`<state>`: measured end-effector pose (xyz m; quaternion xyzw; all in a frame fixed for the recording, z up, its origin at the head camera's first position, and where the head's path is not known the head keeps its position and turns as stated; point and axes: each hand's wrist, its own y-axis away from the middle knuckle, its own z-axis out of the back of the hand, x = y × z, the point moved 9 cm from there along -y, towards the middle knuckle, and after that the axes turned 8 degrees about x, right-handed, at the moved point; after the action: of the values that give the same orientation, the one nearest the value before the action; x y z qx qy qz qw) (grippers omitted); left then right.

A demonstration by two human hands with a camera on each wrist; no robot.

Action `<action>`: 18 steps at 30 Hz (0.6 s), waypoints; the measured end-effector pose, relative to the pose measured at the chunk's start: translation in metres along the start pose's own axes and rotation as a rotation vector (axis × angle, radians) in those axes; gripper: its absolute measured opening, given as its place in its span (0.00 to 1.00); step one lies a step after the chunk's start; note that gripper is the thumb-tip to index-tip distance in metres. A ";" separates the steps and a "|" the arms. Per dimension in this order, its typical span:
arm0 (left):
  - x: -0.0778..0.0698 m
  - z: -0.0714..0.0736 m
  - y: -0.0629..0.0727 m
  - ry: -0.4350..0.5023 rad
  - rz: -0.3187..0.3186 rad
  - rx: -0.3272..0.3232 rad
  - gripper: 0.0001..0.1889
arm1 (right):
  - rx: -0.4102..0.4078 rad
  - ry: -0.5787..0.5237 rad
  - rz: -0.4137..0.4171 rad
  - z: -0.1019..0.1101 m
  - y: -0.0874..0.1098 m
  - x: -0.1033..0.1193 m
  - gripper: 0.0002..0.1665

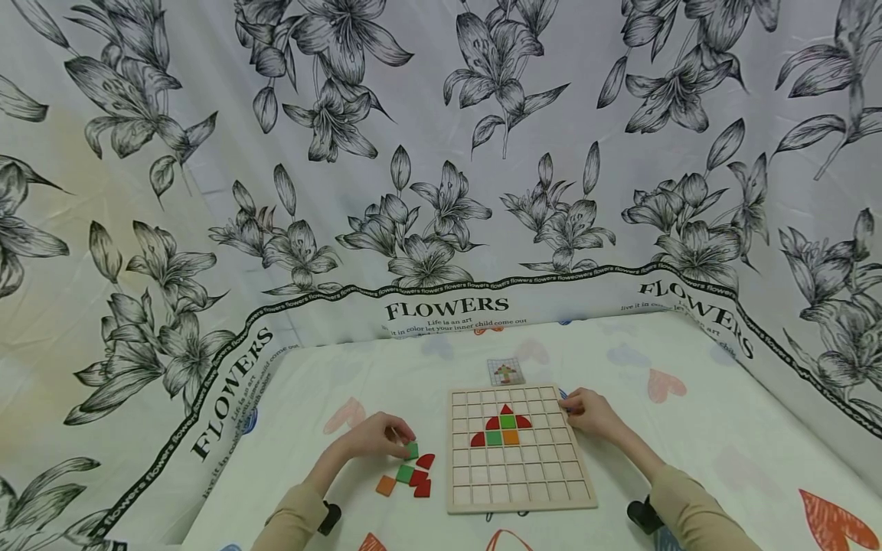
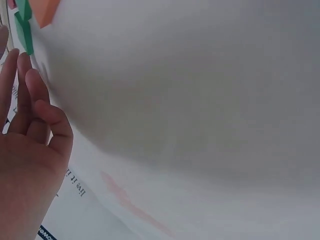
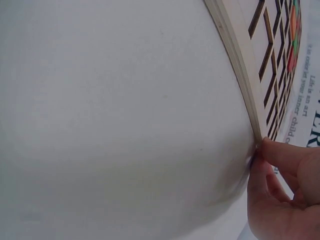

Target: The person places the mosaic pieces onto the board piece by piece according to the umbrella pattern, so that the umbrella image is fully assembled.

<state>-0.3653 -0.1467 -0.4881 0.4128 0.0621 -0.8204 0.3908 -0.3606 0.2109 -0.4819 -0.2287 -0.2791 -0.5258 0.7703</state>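
The head camera faces forward and down from above, taking in the left hand (image 1: 381, 436), right hand (image 1: 591, 413), pale wooden grid board (image 1: 520, 474) and white curtain printed with black flowers (image 1: 427, 222). Much nearer, the left wrist camera looks along its hand, sharing the flat orange square piece (image 2: 45, 10) with the head view; the right wrist camera, close and low, shares the board's edge.

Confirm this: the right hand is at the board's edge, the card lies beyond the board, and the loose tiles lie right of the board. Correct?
Not quite: the loose tiles lie left of the board, as the head view shows. The right hand is at its edge and the card lies beyond it.
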 end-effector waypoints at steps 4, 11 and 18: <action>0.002 -0.003 0.002 -0.027 -0.007 0.002 0.11 | 0.001 0.000 -0.005 0.000 0.000 0.000 0.18; 0.001 -0.004 0.001 -0.052 -0.029 -0.035 0.10 | -0.001 0.003 -0.012 0.000 0.000 0.000 0.18; 0.005 -0.001 0.000 -0.091 0.016 -0.099 0.10 | -0.004 0.013 -0.005 0.000 0.000 0.000 0.19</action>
<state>-0.3659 -0.1491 -0.4924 0.3556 0.0814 -0.8312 0.4196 -0.3603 0.2111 -0.4822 -0.2262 -0.2737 -0.5295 0.7704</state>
